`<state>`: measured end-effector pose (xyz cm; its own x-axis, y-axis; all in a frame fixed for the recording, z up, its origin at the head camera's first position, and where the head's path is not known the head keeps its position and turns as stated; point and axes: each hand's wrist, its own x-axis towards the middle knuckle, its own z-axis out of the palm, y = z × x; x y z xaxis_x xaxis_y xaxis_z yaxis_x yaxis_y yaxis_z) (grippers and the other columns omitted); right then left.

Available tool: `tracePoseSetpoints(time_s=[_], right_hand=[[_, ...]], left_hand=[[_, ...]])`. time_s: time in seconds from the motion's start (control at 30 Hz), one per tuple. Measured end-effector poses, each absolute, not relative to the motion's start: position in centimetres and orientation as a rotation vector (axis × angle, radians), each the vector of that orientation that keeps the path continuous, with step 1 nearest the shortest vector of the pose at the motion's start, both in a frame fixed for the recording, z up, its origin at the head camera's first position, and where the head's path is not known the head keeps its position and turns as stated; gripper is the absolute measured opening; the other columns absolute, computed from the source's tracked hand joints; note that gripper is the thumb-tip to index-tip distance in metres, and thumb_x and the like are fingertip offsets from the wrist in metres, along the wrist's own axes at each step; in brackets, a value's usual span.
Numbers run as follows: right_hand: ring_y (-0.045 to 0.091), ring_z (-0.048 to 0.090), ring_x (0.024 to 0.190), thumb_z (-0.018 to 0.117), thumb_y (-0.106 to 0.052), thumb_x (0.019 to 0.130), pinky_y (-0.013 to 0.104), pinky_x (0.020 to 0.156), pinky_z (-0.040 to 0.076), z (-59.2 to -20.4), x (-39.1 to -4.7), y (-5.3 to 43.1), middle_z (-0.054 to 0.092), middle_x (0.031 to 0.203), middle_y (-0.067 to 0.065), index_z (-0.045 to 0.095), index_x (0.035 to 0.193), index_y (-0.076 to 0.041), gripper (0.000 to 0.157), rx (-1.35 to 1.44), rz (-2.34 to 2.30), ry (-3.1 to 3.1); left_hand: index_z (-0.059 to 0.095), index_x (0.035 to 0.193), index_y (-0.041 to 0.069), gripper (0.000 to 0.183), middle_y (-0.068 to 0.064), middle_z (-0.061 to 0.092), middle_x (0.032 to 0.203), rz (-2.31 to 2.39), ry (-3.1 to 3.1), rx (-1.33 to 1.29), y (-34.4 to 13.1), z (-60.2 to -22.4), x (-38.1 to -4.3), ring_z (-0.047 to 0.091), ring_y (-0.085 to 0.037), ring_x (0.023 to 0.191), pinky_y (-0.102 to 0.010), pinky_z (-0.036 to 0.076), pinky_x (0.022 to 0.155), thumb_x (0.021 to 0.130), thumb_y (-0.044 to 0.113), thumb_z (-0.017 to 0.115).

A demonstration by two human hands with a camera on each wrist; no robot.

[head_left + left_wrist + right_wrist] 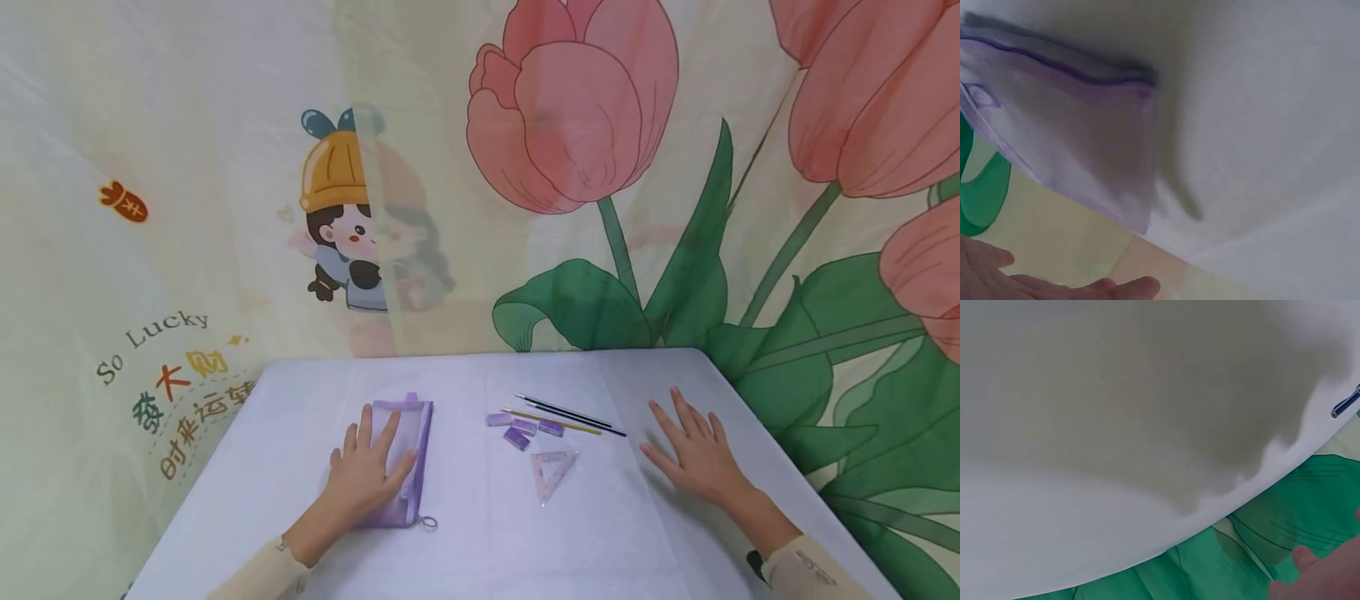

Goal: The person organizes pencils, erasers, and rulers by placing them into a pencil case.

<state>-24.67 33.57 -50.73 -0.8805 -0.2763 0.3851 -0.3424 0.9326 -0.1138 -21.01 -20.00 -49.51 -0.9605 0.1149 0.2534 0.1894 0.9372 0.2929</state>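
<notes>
My left hand (367,471) is spread over a purple zip pencil case (417,492), its fingers straight and holding nothing. In the left wrist view the case (1085,125) lies flat on the table, above the fingertips in the picture. Out to the right, my right hand (696,458) hovers with fingers apart, its shadow falling on the cloth. Between the hands lie several small purple-wrapped erasers (517,438), a clear triangular set square (553,473), a yellow pencil (558,422) and dark pencils or pens (573,412); the right hand is nearest to the ends of these.
A white cloth covers the table (487,550). Behind its far edge hangs a curtain (225,100) printed with tulips and a cartoon figure. The case's zip pull ring (428,523) sticks out at its near right corner.
</notes>
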Motion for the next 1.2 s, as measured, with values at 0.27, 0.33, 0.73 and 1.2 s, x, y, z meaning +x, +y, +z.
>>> tracePoseSetpoints(time_s=[0.27, 0.33, 0.73, 1.2], right_hand=[[0.053, 0.038, 0.139, 0.064, -0.05, 0.096, 0.075, 0.113, 0.02, -50.8, -24.9, 33.1, 0.024, 0.165, 0.031, 0.043, 0.154, -0.002, 0.078, 0.431, 0.276, -2.759], [0.053, 0.038, 0.138, 0.064, -0.051, 0.096, 0.075, 0.113, 0.02, -50.8, -24.8, 33.0, 0.024, 0.165, 0.032, 0.043, 0.154, 0.0, 0.079, 0.425, 0.272, -2.77], [0.054, 0.038, 0.139, 0.066, -0.049, 0.096, 0.074, 0.114, 0.02, -50.7, -25.4, 32.3, 0.024, 0.164, 0.034, 0.04, 0.152, 0.006, 0.083, 0.421, 0.273, -2.819], [0.055, 0.04, 0.138, 0.068, -0.04, 0.097, 0.075, 0.113, 0.023, -51.1, -26.2, 30.9, 0.025, 0.162, 0.036, 0.04, 0.152, 0.007, 0.078, 0.427, 0.276, -2.829]], left_hand=[[0.034, 0.162, 0.018, 0.076, -0.035, 0.026, 0.163, -0.426, -2.97, -0.262, -17.8, -50.7, -22.4, 0.035, -0.062, 0.14, -0.084, 0.037, 0.097, 0.102, 0.063, 0.045], [0.034, 0.162, 0.018, 0.076, -0.034, 0.025, 0.164, -0.43, -3.003, -0.249, -17.4, -51.0, -22.6, 0.032, -0.063, 0.142, -0.087, 0.03, 0.101, 0.102, 0.064, 0.043], [0.036, 0.16, 0.011, 0.067, -0.036, 0.023, 0.163, -0.519, -3.121, -0.101, -17.0, -51.8, -22.3, 0.021, -0.063, 0.148, -0.087, 0.015, 0.108, 0.103, 0.045, 0.048], [0.037, 0.16, 0.015, 0.056, -0.033, 0.024, 0.164, -0.731, -3.105, -0.039, -17.3, -52.0, -22.0, 0.016, -0.059, 0.151, -0.084, 0.003, 0.113, 0.109, 0.033, 0.028]])
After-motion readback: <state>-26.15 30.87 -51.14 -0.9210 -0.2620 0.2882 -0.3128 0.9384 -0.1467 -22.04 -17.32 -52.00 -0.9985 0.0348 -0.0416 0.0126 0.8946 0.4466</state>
